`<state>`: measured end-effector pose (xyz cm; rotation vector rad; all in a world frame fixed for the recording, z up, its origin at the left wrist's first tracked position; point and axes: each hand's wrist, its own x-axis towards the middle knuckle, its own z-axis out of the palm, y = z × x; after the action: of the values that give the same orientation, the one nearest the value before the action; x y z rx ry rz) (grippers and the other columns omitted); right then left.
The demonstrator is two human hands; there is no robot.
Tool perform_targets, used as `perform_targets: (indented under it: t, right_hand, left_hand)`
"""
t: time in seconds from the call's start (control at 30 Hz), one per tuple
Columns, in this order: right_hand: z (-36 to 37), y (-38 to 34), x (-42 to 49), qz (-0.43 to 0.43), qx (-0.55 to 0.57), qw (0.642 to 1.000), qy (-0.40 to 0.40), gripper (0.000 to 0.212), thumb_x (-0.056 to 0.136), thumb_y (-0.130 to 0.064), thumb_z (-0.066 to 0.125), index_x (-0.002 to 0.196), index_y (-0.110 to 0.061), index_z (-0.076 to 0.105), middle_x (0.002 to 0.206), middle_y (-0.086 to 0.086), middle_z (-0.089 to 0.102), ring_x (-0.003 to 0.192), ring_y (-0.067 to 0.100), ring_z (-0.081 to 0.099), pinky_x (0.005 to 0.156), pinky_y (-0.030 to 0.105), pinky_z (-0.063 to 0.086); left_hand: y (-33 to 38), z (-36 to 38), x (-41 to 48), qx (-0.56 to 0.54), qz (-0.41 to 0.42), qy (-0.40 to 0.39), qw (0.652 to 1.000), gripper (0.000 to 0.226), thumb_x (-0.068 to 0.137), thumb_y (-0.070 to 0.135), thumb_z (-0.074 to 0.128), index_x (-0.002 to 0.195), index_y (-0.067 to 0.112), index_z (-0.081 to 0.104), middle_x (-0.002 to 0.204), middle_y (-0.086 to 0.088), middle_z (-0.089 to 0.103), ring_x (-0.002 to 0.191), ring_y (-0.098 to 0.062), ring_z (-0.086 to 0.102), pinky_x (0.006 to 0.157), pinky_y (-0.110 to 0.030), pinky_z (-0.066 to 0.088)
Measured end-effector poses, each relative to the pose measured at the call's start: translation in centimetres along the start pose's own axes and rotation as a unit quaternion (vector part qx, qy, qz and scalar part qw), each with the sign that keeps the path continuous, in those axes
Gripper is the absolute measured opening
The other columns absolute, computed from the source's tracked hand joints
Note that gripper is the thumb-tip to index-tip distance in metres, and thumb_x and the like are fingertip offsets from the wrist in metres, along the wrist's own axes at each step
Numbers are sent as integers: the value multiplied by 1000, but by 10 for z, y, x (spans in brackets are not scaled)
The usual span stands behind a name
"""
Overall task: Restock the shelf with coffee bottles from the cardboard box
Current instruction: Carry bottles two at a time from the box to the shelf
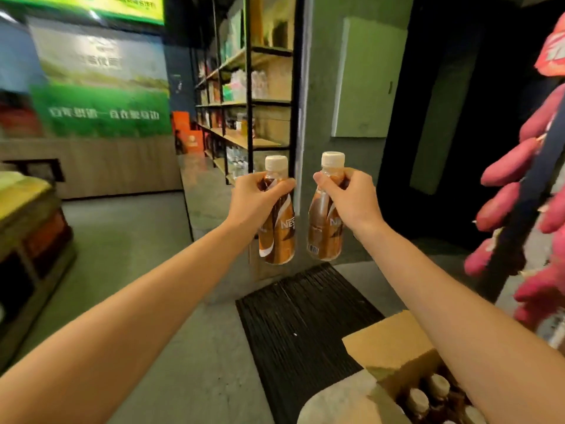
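Note:
My left hand (253, 198) grips the neck of a brown coffee bottle (278, 237) with a cream cap, held upright in the air. My right hand (348, 198) grips a second coffee bottle (324, 234) the same way, just to the right of the first. Both hang at arm's length over the floor. The open cardboard box (394, 350) stands at the lower right, with several capped bottles (428, 396) still inside. The black-framed shelf (250, 102) with wooden boards rises behind the bottles, stocked with assorted goods.
A black ribbed mat (296, 319) lies on the grey floor in front of the box. Red plush items (516, 166) hang on a rack at the right. A low display stand (27, 234) sits at the left. A grey pillar (333, 148) stands beside the shelf.

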<state>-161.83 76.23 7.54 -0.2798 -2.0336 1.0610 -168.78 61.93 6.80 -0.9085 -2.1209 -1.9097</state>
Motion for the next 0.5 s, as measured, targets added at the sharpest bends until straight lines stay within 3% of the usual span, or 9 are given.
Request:
perform_targets:
  t: [0.07, 0.17, 0.4, 0.5]
  right_hand:
    - [37, -16, 6, -8, 25, 999, -23, 31, 84, -36, 66, 67, -12, 58, 69, 2, 61, 72, 16, 58, 61, 22, 40]
    - [95, -36, 17, -14, 59, 997, -57, 33, 85, -34, 66, 61, -22, 47, 65, -5, 53, 73, 16, 55, 69, 27, 40]
    - [248, -73, 53, -37, 99, 988, -114, 23, 86, -39, 63, 78, -19, 55, 76, -8, 57, 79, 11, 55, 72, 23, 40]
    - [320, -88, 72, -32, 120, 985, -119, 32, 85, -42, 62, 94, -11, 59, 84, -5, 60, 82, 10, 55, 68, 21, 39]
  left_hand:
    - [-11, -36, 11, -1, -16, 23, 1000, 28, 82, 30, 70, 75, 3, 66, 75, -14, 69, 69, -17, 64, 73, -35, 54]
    - [-30, -87, 27, 7, -27, 52, 998, 30, 82, 31, 69, 87, 1, 68, 82, -13, 71, 74, -17, 66, 78, -37, 54]
    - [-83, -213, 84, 28, -20, 95, 995, 19, 84, 27, 68, 86, 9, 68, 80, -5, 70, 74, -14, 66, 74, -30, 54]
    - [-109, -270, 115, 42, -14, 99, 994, 15, 85, 27, 66, 82, 12, 66, 75, -1, 67, 70, -10, 64, 68, -23, 51]
